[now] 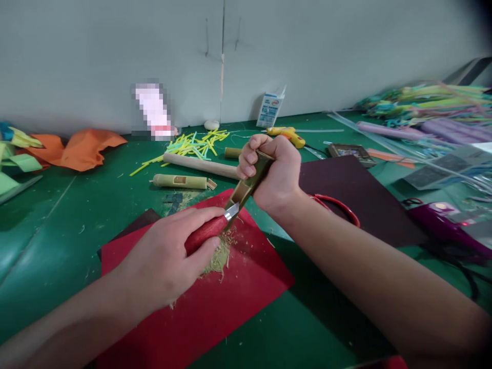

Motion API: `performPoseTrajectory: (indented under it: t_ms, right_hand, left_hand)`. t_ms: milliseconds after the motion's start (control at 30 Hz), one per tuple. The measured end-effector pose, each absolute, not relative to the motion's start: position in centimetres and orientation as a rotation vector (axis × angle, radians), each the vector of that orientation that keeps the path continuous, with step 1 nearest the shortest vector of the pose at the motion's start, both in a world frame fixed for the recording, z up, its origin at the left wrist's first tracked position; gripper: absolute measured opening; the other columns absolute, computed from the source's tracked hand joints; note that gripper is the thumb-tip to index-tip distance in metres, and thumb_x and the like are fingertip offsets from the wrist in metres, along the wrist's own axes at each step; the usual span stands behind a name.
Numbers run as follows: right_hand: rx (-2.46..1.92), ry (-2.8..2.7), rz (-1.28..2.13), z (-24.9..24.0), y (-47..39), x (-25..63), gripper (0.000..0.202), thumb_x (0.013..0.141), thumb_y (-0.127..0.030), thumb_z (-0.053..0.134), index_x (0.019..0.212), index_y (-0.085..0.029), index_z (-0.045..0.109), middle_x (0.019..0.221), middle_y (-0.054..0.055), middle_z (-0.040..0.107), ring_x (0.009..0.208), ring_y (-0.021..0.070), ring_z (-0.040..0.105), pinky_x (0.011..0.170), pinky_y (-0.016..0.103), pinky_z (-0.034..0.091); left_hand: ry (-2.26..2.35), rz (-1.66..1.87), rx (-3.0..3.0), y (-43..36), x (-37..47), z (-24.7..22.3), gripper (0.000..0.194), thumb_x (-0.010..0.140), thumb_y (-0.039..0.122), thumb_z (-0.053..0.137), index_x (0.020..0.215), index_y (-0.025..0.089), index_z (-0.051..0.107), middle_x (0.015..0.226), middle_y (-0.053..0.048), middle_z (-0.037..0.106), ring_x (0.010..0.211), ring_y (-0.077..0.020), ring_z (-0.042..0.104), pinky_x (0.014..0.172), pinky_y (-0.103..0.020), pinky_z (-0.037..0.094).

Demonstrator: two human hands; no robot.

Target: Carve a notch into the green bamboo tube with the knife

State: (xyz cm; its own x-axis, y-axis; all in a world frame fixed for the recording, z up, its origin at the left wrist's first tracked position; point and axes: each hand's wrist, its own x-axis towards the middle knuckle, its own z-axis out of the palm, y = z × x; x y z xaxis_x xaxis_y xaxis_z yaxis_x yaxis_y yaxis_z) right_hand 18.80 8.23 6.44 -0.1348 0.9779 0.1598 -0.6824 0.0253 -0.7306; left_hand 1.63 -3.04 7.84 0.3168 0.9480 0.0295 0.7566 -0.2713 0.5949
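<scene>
My left hand is closed round the red handle of a carving knife, its short blade pointing up and to the right. The blade tip meets the edge of a notch cut in a bamboo tube. Wrapped round the tube's upper end are the fingers of my right hand, holding it tilted. Below both hands lies a red sheet with a small heap of pale shavings on it. A second notched bamboo tube rests on the table beyond the knife.
Behind the hands lie a wooden rod, yellow and green strips and a yellow glue gun. A small carton leans near the wall. At right are a dark sheet, a purple device and bundled strips; orange cloth lies left.
</scene>
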Motion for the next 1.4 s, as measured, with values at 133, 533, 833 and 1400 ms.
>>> performPoseTrajectory:
  t_ms: [133,533,833,1400]
  right_hand:
    - [-0.535,-0.775,1.483,6.7,7.9,18.6,0.012,0.074,-0.017,0.043,0.064,-0.019,0.049,0.056,-0.003,0.041,0.042,0.0082,0.039,0.044,0.023,0.032]
    - [-0.552,-1.149,1.246,7.8,6.2,18.1,0.021,0.071,-0.007,0.042,0.06,-0.019,0.055,0.056,0.0,0.048,0.049,0.0111,0.044,0.047,0.026,0.035]
    - [-0.574,-1.164,1.233,7.6,5.8,17.6,0.02,0.073,-0.007,0.042,0.062,-0.018,0.055,0.059,-0.001,0.049,0.051,0.0087,0.046,0.048,0.022,0.038]
    - [-0.573,-1.33,1.178,8.2,5.7,18.2,0.027,0.071,-0.001,0.042,0.062,-0.019,0.059,0.062,-0.001,0.057,0.049,0.0084,0.048,0.046,0.022,0.038]
  left_hand:
    - [1.498,0.624,2.142,-3.0,1.3,6.9,0.039,0.087,0.031,0.057,0.125,0.035,0.057,0.126,0.004,0.064,0.112,-0.0198,0.063,0.098,-0.033,0.052]
    - [1.501,0.864,2.126,-2.7,1.2,7.4,0.031,0.082,0.031,0.063,0.113,0.032,0.06,0.106,0.001,0.07,0.088,-0.0214,0.068,0.071,-0.032,0.059]
    - [1.458,1.267,2.114,-3.4,1.3,9.2,0.017,0.08,0.031,0.067,0.096,0.026,0.067,0.105,-0.001,0.071,0.093,-0.0214,0.068,0.076,-0.03,0.057]
    - [0.966,1.378,1.4,-3.7,3.1,8.2,0.012,0.084,0.015,0.055,0.082,0.02,0.066,0.102,-0.005,0.071,0.059,-0.0102,0.054,0.052,-0.025,0.048]
